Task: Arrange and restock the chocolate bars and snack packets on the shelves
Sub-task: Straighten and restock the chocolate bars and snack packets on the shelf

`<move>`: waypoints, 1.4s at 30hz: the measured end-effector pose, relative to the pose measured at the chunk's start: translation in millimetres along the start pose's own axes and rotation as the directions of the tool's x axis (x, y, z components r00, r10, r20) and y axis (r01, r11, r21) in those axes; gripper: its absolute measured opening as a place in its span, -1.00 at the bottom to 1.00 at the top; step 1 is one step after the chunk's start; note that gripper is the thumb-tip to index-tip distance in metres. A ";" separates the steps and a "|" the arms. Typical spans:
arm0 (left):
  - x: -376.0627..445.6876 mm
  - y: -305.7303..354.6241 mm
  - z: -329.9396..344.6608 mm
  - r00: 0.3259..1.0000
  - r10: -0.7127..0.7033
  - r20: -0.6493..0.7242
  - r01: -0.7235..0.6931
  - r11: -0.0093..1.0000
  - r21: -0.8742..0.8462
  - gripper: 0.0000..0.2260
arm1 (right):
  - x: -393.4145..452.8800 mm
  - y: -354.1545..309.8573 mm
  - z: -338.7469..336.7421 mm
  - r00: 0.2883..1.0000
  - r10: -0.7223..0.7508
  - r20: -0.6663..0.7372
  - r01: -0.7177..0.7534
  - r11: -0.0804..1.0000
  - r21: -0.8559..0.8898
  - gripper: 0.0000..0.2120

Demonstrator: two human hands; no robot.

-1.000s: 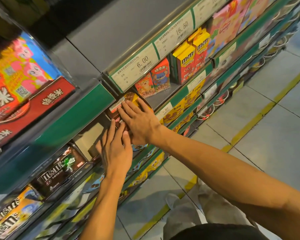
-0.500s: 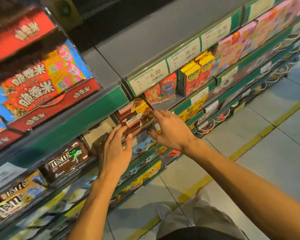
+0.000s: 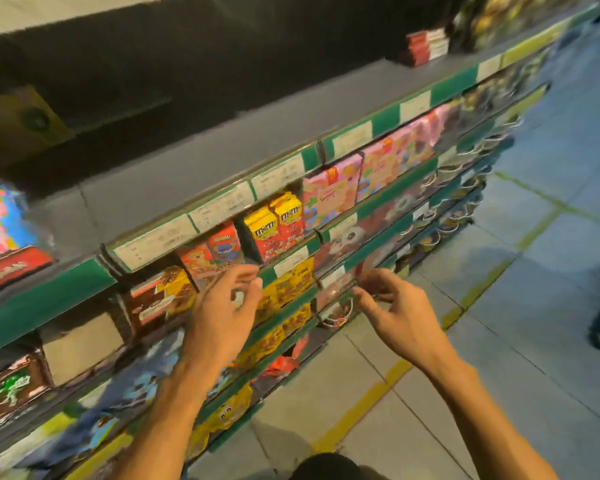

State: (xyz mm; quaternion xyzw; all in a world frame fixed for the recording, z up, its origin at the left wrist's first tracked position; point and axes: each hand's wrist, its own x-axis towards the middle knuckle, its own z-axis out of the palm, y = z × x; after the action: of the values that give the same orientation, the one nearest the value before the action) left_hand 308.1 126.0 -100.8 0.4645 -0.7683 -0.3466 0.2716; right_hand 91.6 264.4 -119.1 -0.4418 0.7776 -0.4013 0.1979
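A stack of brown and yellow chocolate boxes (image 3: 160, 297) sits on a shelf behind a green rail (image 3: 45, 299). My left hand (image 3: 222, 313) hovers just right of that stack, fingers loosely curled, holding nothing. Further right, my right hand (image 3: 395, 313) hangs in front of the lower shelves with its fingers loosely curled and nothing visible in it. Yellow and red M&M's boxes (image 3: 278, 223) and small red cartoon boxes (image 3: 210, 252) stand on the shelf above. The frame is blurred.
Pink boxes (image 3: 333, 188) line the shelf to the right. Brown M&M's packs (image 3: 7, 386) lie at lower left next to a bare gap (image 3: 80, 344). Yellow packets (image 3: 291, 289) fill the lower rows. Grey floor tiles with a yellow line (image 3: 361, 410) lie to the right.
Both hands have come off the chocolate boxes and drawn back from the shelf, the right one moving rightward. The camera has tilted up, showing more of the upper shelves.
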 end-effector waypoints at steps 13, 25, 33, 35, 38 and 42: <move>89.1 112.4 176.5 0.932 0.106 0.346 -0.072 0.991 -0.109 -0.93 | 11.2 111.3 -141.5 0.892 0.320 -0.320 -0.309 0.947 0.087 -0.96; 221.3 217.9 272.0 0.882 0.289 0.373 -0.235 0.955 -0.183 -0.81 | 166.2 137.5 -230.4 0.869 0.305 -0.389 -0.304 0.950 0.067 -0.95; 304.3 278.1 254.7 0.917 0.366 0.156 -0.363 0.931 -0.050 -0.90 | 284.6 134.7 -272.7 0.944 0.141 -0.297 -0.114 0.988 0.109 -0.94; 324.1 281.7 250.8 0.939 0.331 0.093 -0.335 0.942 0.030 -0.88 | 316.0 135.5 -276.5 0.969 0.077 -0.233 -0.050 0.992 0.119 -0.94; 347.9 294.4 246.6 0.970 0.231 0.078 -0.241 0.958 0.153 -0.80 | 362.2 133.0 -282.6 0.990 -0.052 -0.131 0.070 0.988 0.138 -0.94; 398.1 321.6 250.0 0.972 0.234 0.006 -0.228 0.941 0.250 -0.68 | 418.6 126.2 -291.0 0.972 -0.228 -0.059 0.234 0.963 0.133 -0.88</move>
State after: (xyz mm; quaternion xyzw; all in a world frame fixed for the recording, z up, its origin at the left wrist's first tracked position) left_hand -213.3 -57.5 36.6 0.4057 -0.8517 -0.2076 0.2589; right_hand -390.2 77.3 -25.8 -0.5057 0.6950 -0.4843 0.1633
